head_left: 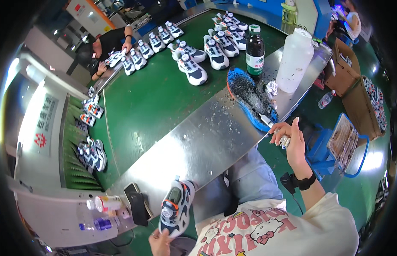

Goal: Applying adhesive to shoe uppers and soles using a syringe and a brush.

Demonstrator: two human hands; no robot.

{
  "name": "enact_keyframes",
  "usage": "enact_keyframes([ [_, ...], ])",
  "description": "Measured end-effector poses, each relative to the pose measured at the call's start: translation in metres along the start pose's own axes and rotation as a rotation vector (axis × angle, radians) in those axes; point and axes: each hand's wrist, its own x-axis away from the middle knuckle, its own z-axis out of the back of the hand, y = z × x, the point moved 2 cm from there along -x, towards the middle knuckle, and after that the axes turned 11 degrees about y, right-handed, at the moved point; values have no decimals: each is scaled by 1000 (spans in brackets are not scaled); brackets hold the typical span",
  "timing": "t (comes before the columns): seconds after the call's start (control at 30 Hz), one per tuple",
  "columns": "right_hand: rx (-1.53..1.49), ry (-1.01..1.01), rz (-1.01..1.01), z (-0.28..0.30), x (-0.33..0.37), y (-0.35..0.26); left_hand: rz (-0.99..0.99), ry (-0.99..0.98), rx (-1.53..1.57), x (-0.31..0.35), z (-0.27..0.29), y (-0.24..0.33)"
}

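Two hands at a steel bench, one on a sneaker, one on a small tool.

Left hand [159,242] fingers pinch the toe of a sneaker [176,208] held at the bench [198,141] edge, low left. Right hand [292,141] fingers curl round a small tool [266,120] whose tip rests by the blue sole [251,97] on the bench. Beyond it stand a dark bottle [255,49] and a white jug [295,59]; more sneakers sit on the green belt [151,98].
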Motion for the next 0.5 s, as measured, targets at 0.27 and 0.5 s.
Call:
enact_keyframes([
  [0.27,83,91,49,-11,39,12,-900,332,326,-72,-45,77],
  [0.5,-75,-165,171,-44,74,-41,-1310,-335,364,-73,-144,155],
])
